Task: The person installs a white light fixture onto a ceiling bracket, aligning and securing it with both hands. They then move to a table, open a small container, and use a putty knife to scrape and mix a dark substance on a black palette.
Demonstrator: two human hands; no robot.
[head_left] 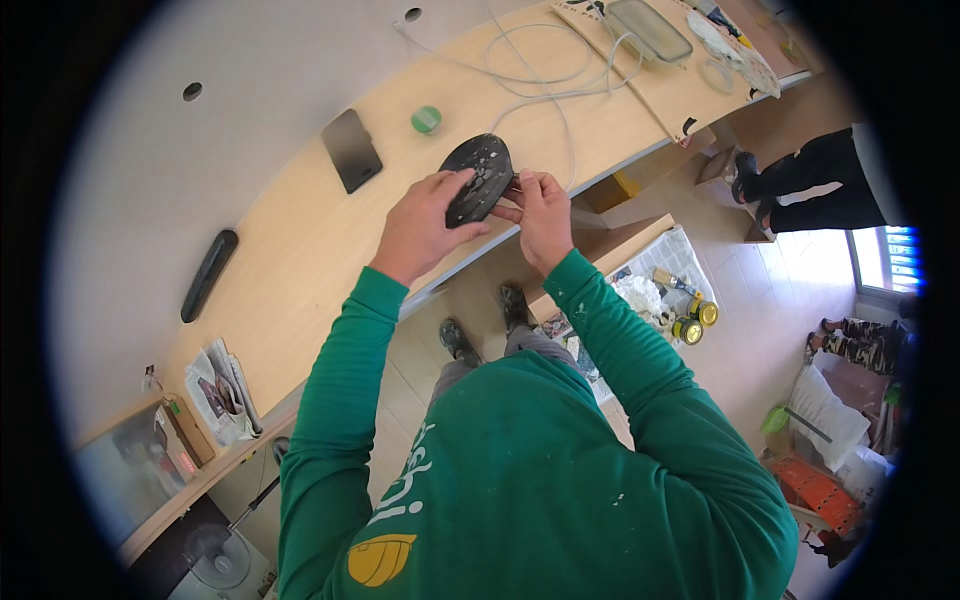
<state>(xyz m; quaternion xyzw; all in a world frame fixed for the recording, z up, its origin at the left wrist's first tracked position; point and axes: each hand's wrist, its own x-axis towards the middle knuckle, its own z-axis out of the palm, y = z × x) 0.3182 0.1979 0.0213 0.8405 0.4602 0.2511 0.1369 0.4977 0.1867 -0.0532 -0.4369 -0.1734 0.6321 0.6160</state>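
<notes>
One half-curled left hand [422, 224] and one nearly closed right hand [545, 218] hold a round, black, white-flecked, seemingly plastic disc [488, 165] over the pale wooden tabletop [300, 250]; likely light, stiff, best gripped at the rim.

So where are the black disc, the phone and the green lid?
Black disc [484, 168], head view: speckled face.
Phone [353, 151], head view: middle of its dark face.
Green lid [426, 120], head view: its centre.

The disc [483, 176] is black (white-flecked) — sleeves [335, 370] green.
</notes>
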